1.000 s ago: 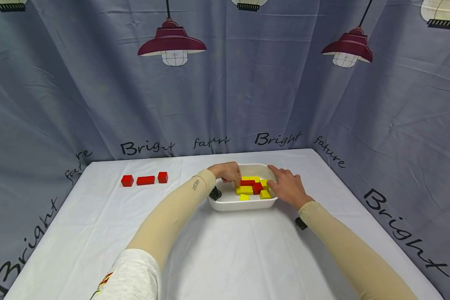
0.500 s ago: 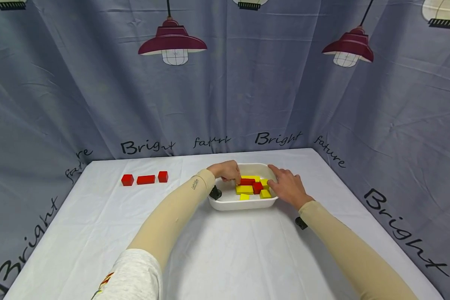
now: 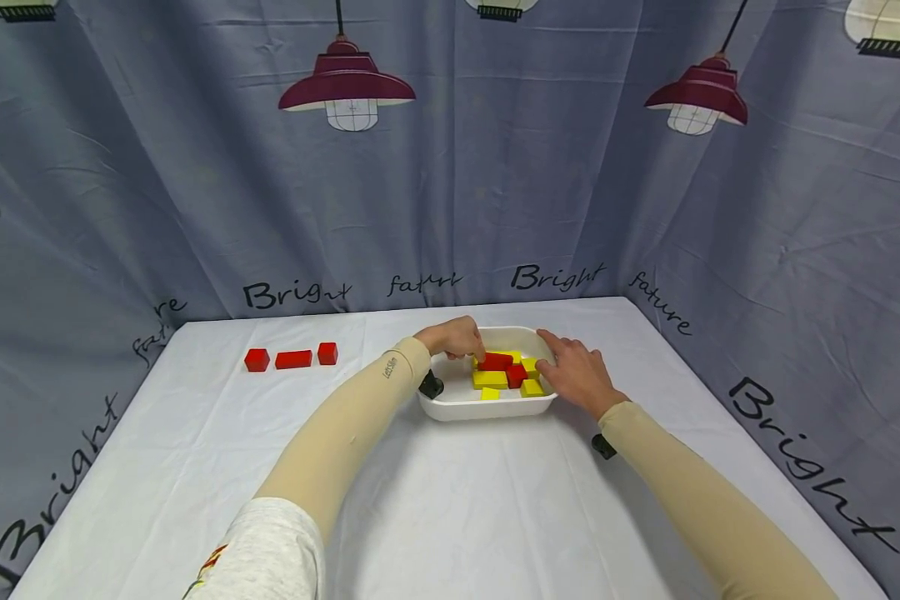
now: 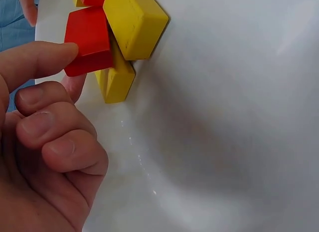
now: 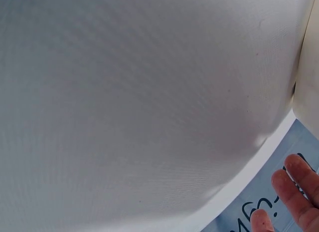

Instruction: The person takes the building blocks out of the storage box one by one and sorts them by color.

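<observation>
A white tray (image 3: 461, 407) in the middle of the table holds several yellow blocks (image 3: 490, 378) and red blocks. My left hand (image 3: 456, 337) reaches over the tray's left side and pinches a long red block (image 3: 496, 362), lifted slightly above the pile. In the left wrist view the thumb and a finger hold that red block (image 4: 88, 40) beside a yellow block (image 4: 134, 22). My right hand (image 3: 576, 373) rests on the tray's right rim with fingers spread and straight, holding nothing. Another red block (image 3: 515, 375) lies in the tray's middle.
Three red blocks (image 3: 293, 359) lie in a row on the white tablecloth at the far left. Blue curtains printed with lamps enclose the table on three sides. The right wrist view shows mostly white cloth (image 5: 139, 102) and fingertips (image 5: 294, 192).
My left hand has lifted the long red block a little up out of the pile. The right hand has stayed on the tray's rim.
</observation>
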The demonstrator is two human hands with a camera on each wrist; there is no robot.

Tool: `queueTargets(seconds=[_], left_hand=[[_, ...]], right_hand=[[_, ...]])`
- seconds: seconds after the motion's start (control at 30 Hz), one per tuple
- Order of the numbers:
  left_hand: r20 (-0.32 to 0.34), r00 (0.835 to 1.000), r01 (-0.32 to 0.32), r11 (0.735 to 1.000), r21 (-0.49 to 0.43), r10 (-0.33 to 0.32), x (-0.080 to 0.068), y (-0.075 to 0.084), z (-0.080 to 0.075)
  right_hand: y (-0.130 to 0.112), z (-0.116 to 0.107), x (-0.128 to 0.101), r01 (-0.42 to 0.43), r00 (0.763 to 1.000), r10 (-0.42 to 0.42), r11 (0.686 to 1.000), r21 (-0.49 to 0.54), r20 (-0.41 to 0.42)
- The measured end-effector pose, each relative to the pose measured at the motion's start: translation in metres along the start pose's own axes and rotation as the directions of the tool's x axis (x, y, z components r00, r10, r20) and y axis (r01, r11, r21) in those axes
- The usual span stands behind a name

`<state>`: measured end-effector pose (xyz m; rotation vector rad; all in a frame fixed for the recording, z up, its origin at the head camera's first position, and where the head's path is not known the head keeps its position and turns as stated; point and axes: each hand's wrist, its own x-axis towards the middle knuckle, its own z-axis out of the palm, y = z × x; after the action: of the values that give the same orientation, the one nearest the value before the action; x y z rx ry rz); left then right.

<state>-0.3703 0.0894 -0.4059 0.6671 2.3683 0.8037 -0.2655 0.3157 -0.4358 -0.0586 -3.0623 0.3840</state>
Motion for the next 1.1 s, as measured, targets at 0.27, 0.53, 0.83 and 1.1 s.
queueTargets(seconds=[0.27, 0.53, 0.83, 1.1], left_hand=[[-0.016, 1.000, -0.009, 1.000, -0.028, 0.009, -0.006, -0.001, -0.003], [-0.048, 0.999, -0.025, 0.999, -0.047, 0.023, -0.015, 0.000, -0.013], [-0.081, 0.993, -0.090, 0.990, -0.108, 0.081, -0.035, -0.001, -0.024], [-0.132, 0.987, -0.114, 0.980, -0.162, 0.093, -0.059, -0.005, -0.034]], right_hand=[[0.001, 0.003, 0.001, 0.008, 1.000, -0.008, 1.000, 0.006, 0.009], [0.000, 0.005, 0.002, 0.008, 1.000, -0.008, 1.000, 0.005, 0.012], [0.000, 0.002, 0.001, -0.003, 1.000, 0.003, 1.000, -0.001, 0.008], [0.000, 0.003, 0.003, -0.010, 1.000, 0.010, 1.000, 0.004, 0.006]])
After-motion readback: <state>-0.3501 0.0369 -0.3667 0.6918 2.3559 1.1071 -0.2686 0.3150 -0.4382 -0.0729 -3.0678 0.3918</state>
